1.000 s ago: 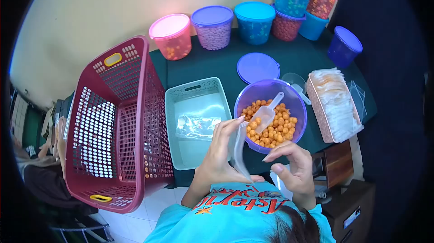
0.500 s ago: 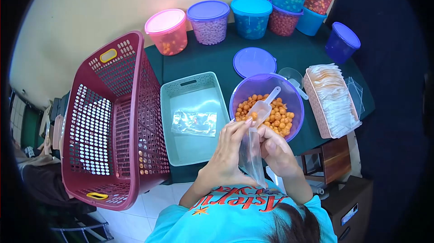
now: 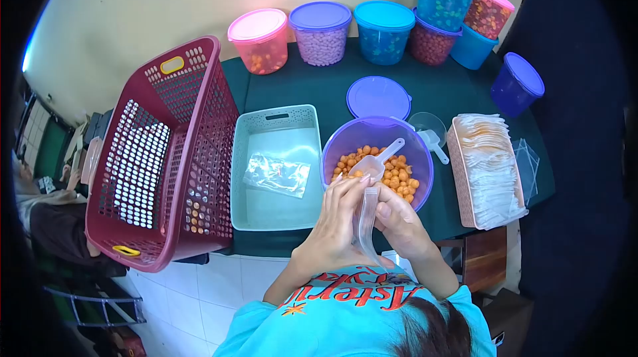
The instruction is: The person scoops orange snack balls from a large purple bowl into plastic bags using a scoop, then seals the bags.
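Between my two hands a clear zip bag (image 3: 367, 221) is held upright, its top edge near the rim of a purple tub (image 3: 426, 157). My left hand (image 3: 339, 221) has its fingers closed on the bag's left side; my right hand (image 3: 399, 224) pinches the right side. Orange round snacks (image 3: 401, 176) fill the bottom of the tub. A clear scoop (image 3: 375, 165) lies on them, handle pointing up and right, its bowl just beyond my fingertips. Whether the bag holds anything is hard to tell.
Left stand a green tray (image 3: 276, 214) with a clear packet (image 3: 277, 174) and a maroon basket (image 3: 216, 101). Right is a pink basket (image 3: 463, 184) of bags. A purple lid (image 3: 379, 98) and a small clear scoop (image 3: 433, 141) lie behind the tub; lidded tubs (image 3: 322, 41) line the back.
The view has shifted, so the baskets and tubs sit differently in frame. The scoop in the tub lies lower and further left. Both hands still hold the bag.
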A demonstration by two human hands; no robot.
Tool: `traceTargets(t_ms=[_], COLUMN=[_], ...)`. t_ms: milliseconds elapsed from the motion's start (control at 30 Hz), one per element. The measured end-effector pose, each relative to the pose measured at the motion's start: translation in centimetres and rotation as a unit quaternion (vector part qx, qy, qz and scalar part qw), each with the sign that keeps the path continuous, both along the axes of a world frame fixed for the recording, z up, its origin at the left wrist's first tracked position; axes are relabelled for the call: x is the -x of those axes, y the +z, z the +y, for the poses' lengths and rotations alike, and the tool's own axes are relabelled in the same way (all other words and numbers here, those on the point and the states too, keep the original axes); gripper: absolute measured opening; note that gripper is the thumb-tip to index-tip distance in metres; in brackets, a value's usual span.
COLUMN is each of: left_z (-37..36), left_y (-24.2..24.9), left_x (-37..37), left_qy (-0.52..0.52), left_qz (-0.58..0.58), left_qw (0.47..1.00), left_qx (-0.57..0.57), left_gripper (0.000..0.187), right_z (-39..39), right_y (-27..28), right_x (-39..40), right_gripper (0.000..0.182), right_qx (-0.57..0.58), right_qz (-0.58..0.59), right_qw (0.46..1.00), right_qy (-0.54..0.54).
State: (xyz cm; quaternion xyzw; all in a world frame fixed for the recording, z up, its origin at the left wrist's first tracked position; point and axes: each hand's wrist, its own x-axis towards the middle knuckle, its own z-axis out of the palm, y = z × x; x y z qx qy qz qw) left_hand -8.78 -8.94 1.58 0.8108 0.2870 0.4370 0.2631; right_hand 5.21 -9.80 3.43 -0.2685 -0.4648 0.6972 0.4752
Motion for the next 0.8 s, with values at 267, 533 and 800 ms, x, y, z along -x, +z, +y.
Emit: traceTargets(t_ms=[267,533,800], left_z=[-0.8,-1.8,-2.6], left_y=[-0.5,-0.3,-0.6], left_x=[-2.2,-3.3,-3.5], left_qy=[0.081,0.195,0.28], left_qz=[-0.004,0.05,0.068], left_qw=[0.997,0.979,0.957], left_qx=[-0.009,-0.037,-0.034], left_gripper=[0.123,0.124,0.116], right_z=[0.7,1.4,2.0], right_y=[-0.2,0.0,-0.2], right_x=[-2.3,-3.2,-4.0], right_gripper=[0.032,0.034,0.019], right_qx=[0.015,0.067,-0.028], right_qz=[-0.007,-0.01,-0.072], right_qw=[0.999,0.991,0.984], right_qy=[0.052,0.112,0.158])
